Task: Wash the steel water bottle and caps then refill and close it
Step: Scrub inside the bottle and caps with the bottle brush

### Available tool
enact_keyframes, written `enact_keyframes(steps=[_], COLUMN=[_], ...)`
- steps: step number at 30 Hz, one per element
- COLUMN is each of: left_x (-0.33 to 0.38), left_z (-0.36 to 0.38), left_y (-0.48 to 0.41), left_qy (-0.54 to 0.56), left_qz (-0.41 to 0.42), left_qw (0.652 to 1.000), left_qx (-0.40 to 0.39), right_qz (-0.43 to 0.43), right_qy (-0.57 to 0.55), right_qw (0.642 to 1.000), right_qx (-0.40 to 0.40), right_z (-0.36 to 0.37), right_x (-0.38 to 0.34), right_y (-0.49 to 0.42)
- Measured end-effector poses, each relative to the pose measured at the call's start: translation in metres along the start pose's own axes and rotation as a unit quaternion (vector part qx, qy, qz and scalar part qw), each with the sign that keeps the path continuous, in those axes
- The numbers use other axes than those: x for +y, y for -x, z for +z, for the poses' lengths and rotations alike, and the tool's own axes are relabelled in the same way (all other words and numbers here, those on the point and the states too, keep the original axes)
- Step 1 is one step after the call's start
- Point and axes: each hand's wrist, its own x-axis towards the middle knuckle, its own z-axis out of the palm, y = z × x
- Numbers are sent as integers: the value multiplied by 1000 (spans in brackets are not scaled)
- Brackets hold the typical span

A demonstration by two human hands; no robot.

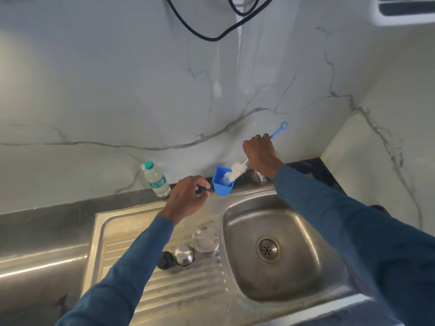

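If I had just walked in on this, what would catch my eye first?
Probably the bright blue cup at the back edge of the steel sink, with the right hand dipping a white-bristled bottle brush into it. The left hand pinches something small and dark just beside the cup. On the drainboard stand the open steel bottle and two caps.

plastic water bottle (157,179) against wall
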Motion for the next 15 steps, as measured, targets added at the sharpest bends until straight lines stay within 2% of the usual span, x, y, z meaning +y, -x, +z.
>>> enact_keyframes(steps=[9, 15], left_x=[-16, -21], left_z=[3, 4], left_y=[-2, 5], left_qy=[17, 73], left_qz=[-6, 2], left_qw=[1000, 997], left_qx=[-11, 9], right_qz=[-17, 12], right_qy=[13, -14], right_qw=[999, 999], right_qx=[-26, -27], right_z=[20, 24], right_x=[5, 12], right_y=[-9, -13])
